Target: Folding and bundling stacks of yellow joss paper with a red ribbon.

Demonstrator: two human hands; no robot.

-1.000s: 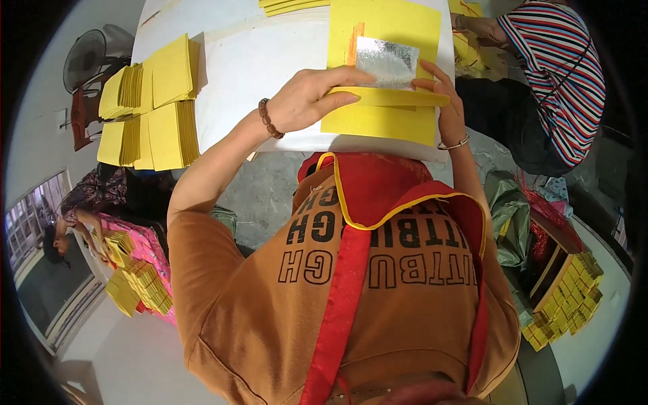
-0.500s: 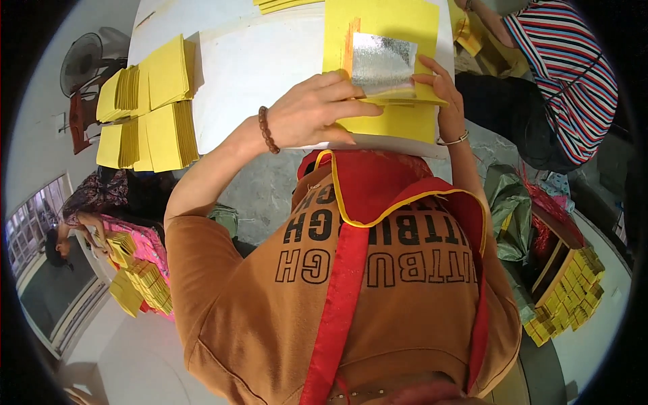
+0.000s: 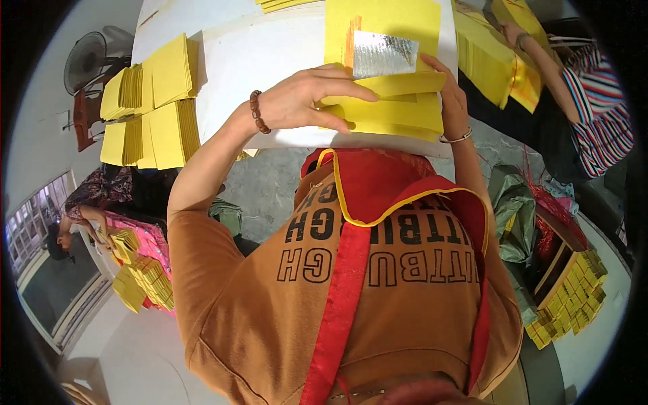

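A yellow paper sheet (image 3: 428, 30) lies on the white table, with a silver foil square (image 3: 385, 55) and an orange streak on it. Its near part is folded up into a yellow flap (image 3: 405, 84), and more yellow paper lies below the fold. My left hand (image 3: 307, 100) rests at the fold's left end, open, its thumb and forefinger spread over the paper. Along the right edge of the paper lies my right hand (image 3: 453, 100), fingers stretched out, the forefinger pointing toward the foil's corner. Its thumb is hidden.
Stacks of folded yellow paper (image 3: 169, 71) stand on the white table (image 3: 256, 50) at left, with more at its far edge. A co-worker in a striped shirt (image 3: 601, 101) handles yellow paper at right. Another person sits at lower left. A fan (image 3: 86, 62) stands behind.
The paper's near part has been folded up further and the flap lies flatter. My left fingers have spread apart. The co-worker at right has shifted, bringing yellow paper into view.
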